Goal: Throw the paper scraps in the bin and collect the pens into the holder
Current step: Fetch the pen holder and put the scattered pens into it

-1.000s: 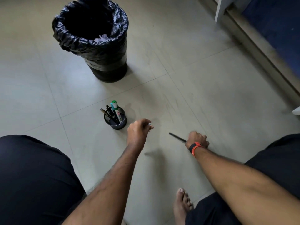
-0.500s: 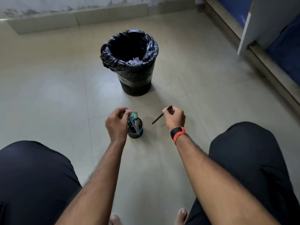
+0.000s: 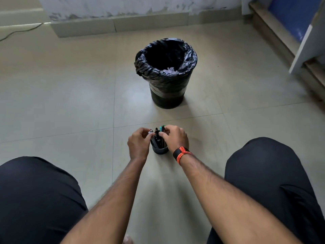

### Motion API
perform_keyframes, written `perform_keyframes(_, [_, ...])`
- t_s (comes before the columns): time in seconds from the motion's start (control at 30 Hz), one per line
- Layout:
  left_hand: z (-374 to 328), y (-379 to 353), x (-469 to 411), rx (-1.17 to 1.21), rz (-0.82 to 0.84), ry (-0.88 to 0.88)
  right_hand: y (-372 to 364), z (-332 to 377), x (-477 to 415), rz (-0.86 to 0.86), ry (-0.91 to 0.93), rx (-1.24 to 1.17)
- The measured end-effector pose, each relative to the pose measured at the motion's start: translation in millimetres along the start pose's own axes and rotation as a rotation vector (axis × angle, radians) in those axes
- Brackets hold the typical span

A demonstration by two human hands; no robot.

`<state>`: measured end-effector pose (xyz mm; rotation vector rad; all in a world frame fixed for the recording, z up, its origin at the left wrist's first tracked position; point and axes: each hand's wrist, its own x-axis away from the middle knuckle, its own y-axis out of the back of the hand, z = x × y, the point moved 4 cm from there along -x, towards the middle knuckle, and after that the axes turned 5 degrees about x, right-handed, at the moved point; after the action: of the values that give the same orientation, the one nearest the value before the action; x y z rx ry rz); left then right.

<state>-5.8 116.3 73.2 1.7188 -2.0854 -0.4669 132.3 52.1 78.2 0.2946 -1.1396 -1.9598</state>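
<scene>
A small dark pen holder (image 3: 160, 150) stands on the tiled floor between my knees, with several pens (image 3: 157, 136) upright in it. My left hand (image 3: 138, 144) is at its left side, fingertips closed on a silver-tipped pen (image 3: 151, 132) at the rim. My right hand (image 3: 174, 138), an orange and black band on the wrist, is at the right side and pinches a dark pen (image 3: 162, 131) standing in the holder. Farther ahead stands the bin (image 3: 167, 92), lined with a black bag, with pale paper scraps (image 3: 169, 70) inside.
My two knees in dark trousers (image 3: 35, 194) frame the holder left and right. A skirting and wall (image 3: 112, 25) run along the back, with a cable (image 3: 19, 30) at the far left. A wooden frame with a white post (image 3: 299, 50) stands at the right.
My right hand has carried the dark pen from the floor on the right to the holder. My left hand has stayed at the holder's left rim. My view has tilted up, bringing the wall in.
</scene>
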Motion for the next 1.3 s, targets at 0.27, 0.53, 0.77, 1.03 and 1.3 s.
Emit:
perform_keyframes(0.27, [13.3,-1.5,-8.8,-0.080,0.035,-0.020,-14.2,-7.4,-0.6,0.018,-0.120,-0.024])
perform_keyframes(0.53, [50.8,-1.1,-1.1,-0.087,-0.008,0.098,-55.4,-29.9,28.6,0.033,-0.207,-0.204])
perform_keyframes(0.77, [51.2,-5.0,-31.8,-0.218,-0.004,0.094,-85.4,-30.1,29.2,-0.028,-0.234,-0.200])
perform_keyframes(1.03, [26.2,-4.0,-35.6,-0.366,0.104,0.088,-68.6,-18.3,25.4,-0.029,-0.326,-0.207])
perform_keyframes(1.3, [-84.9,69.8,-47.3,-0.391,0.137,-0.005,50.9,49.1,60.9,0.014,-0.286,-0.142])
